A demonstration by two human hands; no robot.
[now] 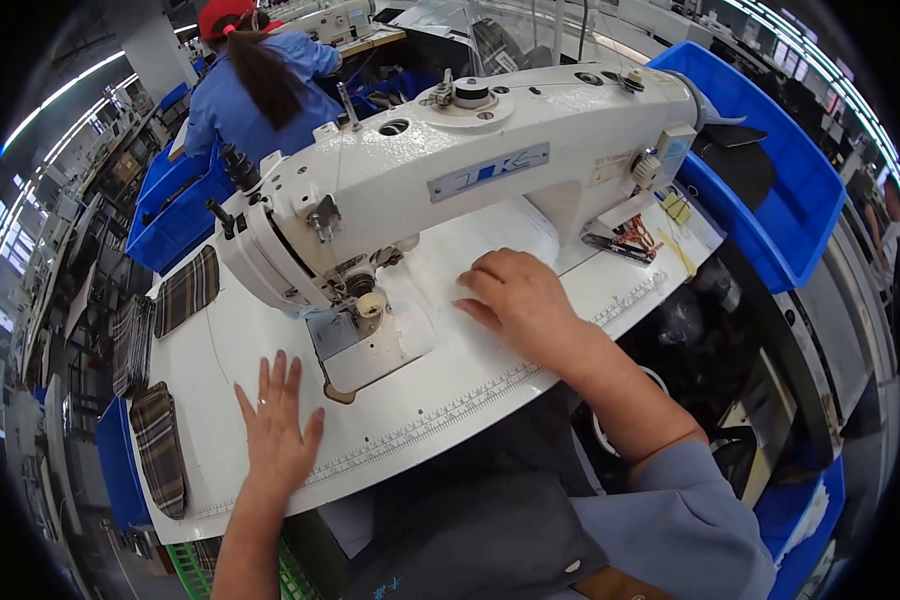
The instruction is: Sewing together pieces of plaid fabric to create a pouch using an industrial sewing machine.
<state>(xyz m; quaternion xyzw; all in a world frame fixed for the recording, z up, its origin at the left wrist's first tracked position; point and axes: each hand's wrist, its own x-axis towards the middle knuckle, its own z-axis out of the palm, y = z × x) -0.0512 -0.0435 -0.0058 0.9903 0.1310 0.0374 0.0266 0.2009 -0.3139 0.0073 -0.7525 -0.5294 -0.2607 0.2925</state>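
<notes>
A white sewing machine stands across the worktable before me. Its presser foot and needle area sit above a metal plate, with no cloth visible under them. My left hand lies on the table left of the plate, fingers spread, holding nothing. My right hand is right of the needle area under the machine's arm, its fingers loosely bent and the thumb apart from the forefinger, with nothing visible between them. Plaid cloth pieces lie along the table's left edge: a brown stack, a second stack and a grey-brown piece.
Small tools and a yellow strip lie by the machine's right end. A ruler tape runs along the front edge. Blue bins stand at the right. A co-worker in a blue shirt sits beyond the machine.
</notes>
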